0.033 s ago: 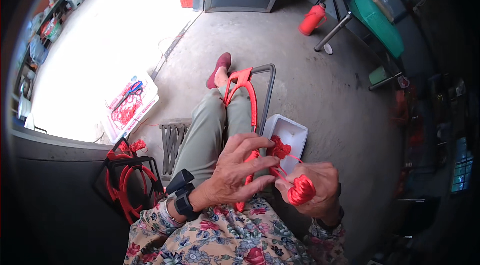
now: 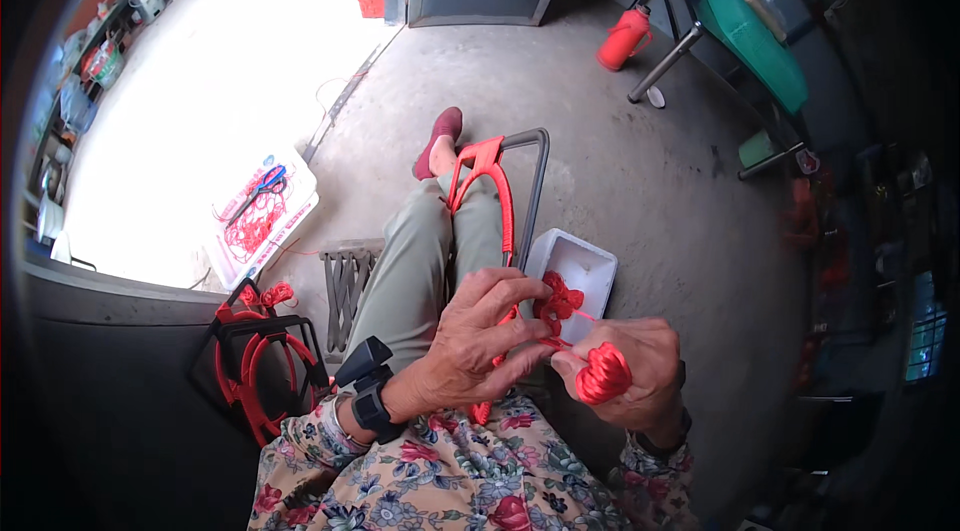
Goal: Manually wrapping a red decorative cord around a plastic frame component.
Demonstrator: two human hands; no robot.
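My right hand (image 2: 635,366) is closed round a thick bundle of red cord (image 2: 604,374), which sticks out of the fist. My left hand (image 2: 485,336) faces it, thumb and fingertips drawn together on a strand of red cord between the two hands. Across my lap lies a frame of dark metal tube (image 2: 543,171) with red cord wound round its curved part (image 2: 502,193). Part of the frame is hidden beneath my left hand. Just beyond my fingers is a looped red cord piece (image 2: 560,301), in front of a white plastic bin (image 2: 592,273).
To the left, a white tray (image 2: 308,208) holds tangled red cord and blue-handled scissors (image 2: 265,189). Similar red-wrapped frames (image 2: 250,361) lean by a dark panel at lower left. A red thermos flask (image 2: 625,39) stands near a metal-legged table (image 2: 680,51).
My left thumb and fingertips have come closer together near the strand. My right hand and its bundle have tilted slightly.
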